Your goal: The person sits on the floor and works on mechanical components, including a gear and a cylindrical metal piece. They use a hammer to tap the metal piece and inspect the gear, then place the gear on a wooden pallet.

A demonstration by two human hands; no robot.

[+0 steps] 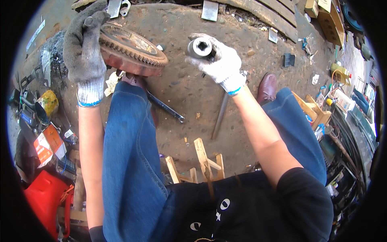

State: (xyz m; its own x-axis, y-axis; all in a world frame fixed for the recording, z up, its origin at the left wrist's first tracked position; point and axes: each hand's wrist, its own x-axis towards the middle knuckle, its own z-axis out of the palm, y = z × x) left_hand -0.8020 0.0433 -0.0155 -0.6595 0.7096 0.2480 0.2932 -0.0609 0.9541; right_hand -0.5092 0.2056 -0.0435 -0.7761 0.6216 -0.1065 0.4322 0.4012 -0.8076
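My left hand [85, 60], in a dirty grey knit glove, is closed on the left edge of a rusty toothed flywheel [135, 50]. The flywheel is tilted, with a reddish side below its teeth, and stands beside my left shoe. In a whiter glove, my right hand [226, 66] wraps round a short metal socket [195, 49]. The socket's end with the square-like hole points up toward me. On the ground between my legs lie a dark wrench [165, 108] and a metal bar [220, 117]. My fingertips under the flywheel are hidden.
Pale wooden pieces of a low stool [203, 161] show before my lap. A red plastic container [46, 199] and a torn orange-white box [49, 145] are at left. Cardboard boxes [330, 24], hoses [352, 143] and a yellow jug [340, 72] crowd the right. Planks [266, 14] lie at the far edge.
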